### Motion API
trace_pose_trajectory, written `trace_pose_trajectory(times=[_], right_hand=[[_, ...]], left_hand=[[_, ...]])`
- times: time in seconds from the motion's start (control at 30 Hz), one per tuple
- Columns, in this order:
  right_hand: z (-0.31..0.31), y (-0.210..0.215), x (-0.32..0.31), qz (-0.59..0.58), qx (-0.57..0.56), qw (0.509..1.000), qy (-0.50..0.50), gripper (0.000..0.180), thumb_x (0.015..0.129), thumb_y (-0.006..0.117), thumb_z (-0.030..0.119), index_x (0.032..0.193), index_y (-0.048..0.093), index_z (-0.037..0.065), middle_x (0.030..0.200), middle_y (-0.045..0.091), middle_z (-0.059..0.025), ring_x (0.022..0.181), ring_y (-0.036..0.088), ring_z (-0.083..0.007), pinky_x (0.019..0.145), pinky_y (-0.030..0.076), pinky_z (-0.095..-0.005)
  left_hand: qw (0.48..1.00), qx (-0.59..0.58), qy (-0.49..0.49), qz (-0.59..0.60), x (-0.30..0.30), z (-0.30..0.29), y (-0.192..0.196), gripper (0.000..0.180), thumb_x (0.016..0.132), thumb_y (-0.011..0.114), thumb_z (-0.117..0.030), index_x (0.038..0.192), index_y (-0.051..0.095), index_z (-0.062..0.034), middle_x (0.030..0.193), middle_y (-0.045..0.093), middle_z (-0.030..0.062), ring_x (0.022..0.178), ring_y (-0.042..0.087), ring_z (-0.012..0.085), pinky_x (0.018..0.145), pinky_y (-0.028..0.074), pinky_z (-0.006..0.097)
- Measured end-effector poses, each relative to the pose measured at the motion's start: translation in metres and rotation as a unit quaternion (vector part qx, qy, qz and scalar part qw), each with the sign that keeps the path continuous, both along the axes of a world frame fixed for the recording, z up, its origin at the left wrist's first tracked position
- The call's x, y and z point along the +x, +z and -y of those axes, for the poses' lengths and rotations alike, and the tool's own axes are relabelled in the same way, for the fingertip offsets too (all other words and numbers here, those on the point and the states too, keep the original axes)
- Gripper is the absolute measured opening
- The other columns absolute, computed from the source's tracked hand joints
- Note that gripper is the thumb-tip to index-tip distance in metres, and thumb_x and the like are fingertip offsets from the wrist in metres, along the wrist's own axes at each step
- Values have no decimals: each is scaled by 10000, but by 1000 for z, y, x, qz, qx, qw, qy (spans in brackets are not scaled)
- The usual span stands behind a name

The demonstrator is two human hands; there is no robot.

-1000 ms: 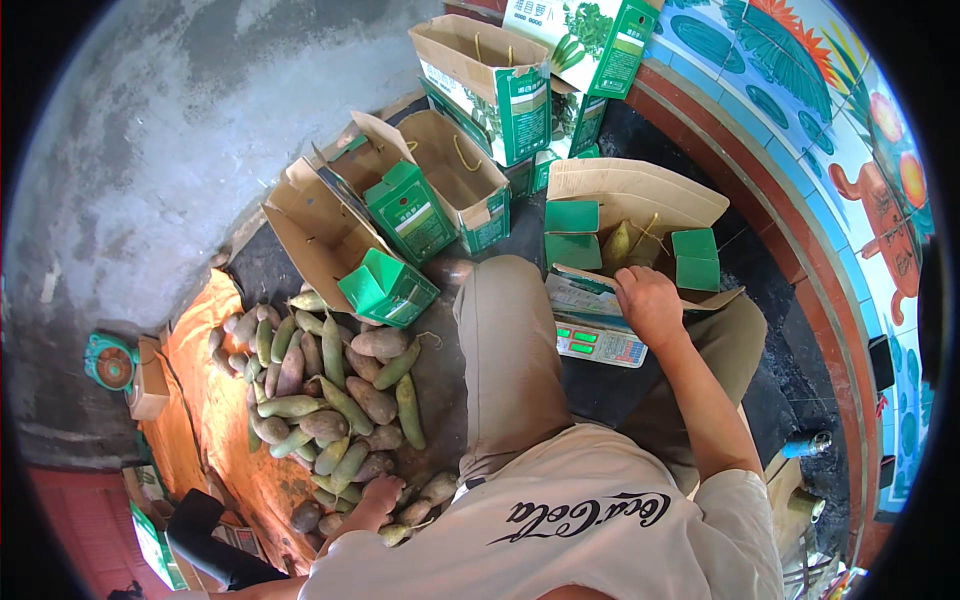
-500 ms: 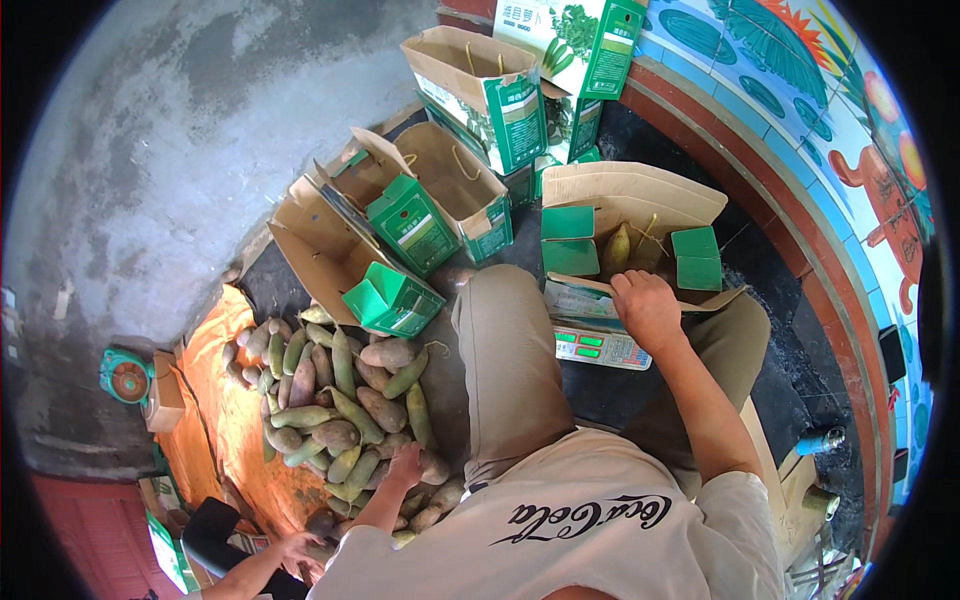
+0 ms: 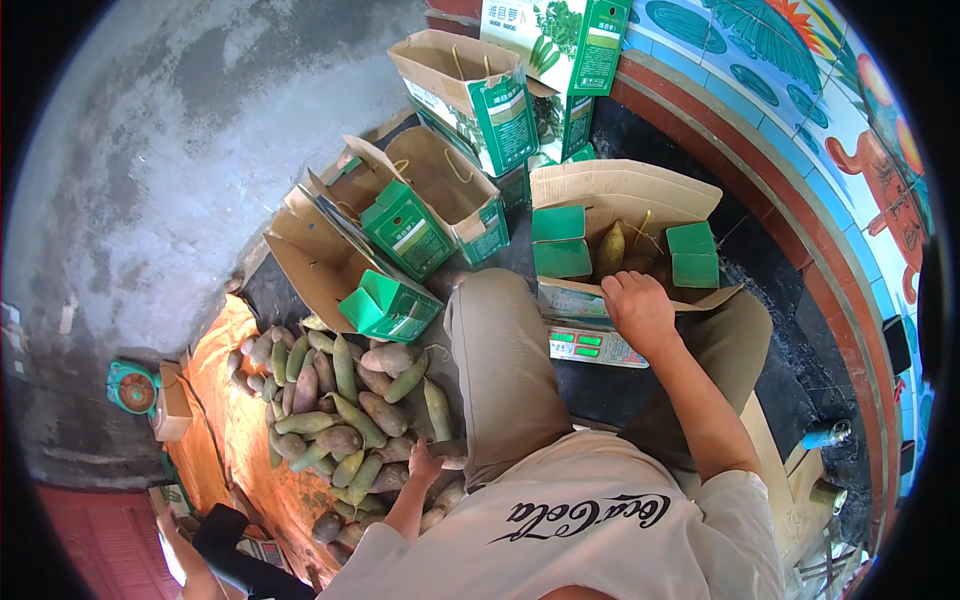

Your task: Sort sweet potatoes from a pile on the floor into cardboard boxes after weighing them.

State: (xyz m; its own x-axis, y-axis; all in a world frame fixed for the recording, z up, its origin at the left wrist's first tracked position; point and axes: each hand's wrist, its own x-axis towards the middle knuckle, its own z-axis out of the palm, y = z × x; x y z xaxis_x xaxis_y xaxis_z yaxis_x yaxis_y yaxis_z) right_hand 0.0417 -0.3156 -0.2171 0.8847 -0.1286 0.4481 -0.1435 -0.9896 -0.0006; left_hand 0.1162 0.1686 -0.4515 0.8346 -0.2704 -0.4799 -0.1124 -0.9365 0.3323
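Note:
My left hand (image 3: 424, 463) is closed round a greyish-purple radish (image 3: 452, 449) at the right edge of a radish pile (image 3: 345, 420), beside my left knee. The pile mixes green and purplish radishes. My right hand (image 3: 638, 308) grips the front flap of an open cardboard box (image 3: 620, 180) with green end flaps, its fingertips curled over the edge. Inside that box lies a yellowish-green radish (image 3: 611, 250); darker ones beside it are partly hidden. Under the box shows the front of a digital scale (image 3: 598, 347) with lit green displays.
Open green-and-brown boxes (image 3: 405, 235) stand beyond the pile, with taller packed boxes (image 3: 495, 110) behind. An orange sheet (image 3: 205, 385) lies under the radishes. A green fan (image 3: 132, 387) is at far left. Another person's arm (image 3: 185, 555) shows lower left; a blue can (image 3: 825, 437) stands at right.
My left hand has moved slightly right and lifted a radish at the pile's edge. The other person's hand has drawn away leftward from the pile. My right hand stays on the box flap.

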Motion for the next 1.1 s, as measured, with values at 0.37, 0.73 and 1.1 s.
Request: trace_pose_trajectory(times=[0.37,0.73,1.1], right_hand=[[-3,-1,-4,-6,14,1000,-7,86,688,568,95,727,491,95,678,509,-48,668,551,-214,610,440,-334],[-11,-6,-12,-15,22,1000,-13,91,687,563,96,760,510,91,703,522,-47,708,553,-207,635,434,-324],[-23,-11,-15,13,46,998,-35,83,688,570,113,757,535,85,715,540,-57,720,548,-214,641,422,-324]], left_hand=[[987,133,-81,-32,0,16,5,680,660,765,-279,1252,454,-155,1160,494,188,1074,536,347,903,461,411],[989,115,-44,86,22,31,59,729,614,793,-348,1238,490,-124,1160,536,188,1056,547,341,900,454,420],[867,-361,210,273,83,132,286,569,750,725,-185,1221,482,22,1175,532,216,1053,532,302,933,426,385]])
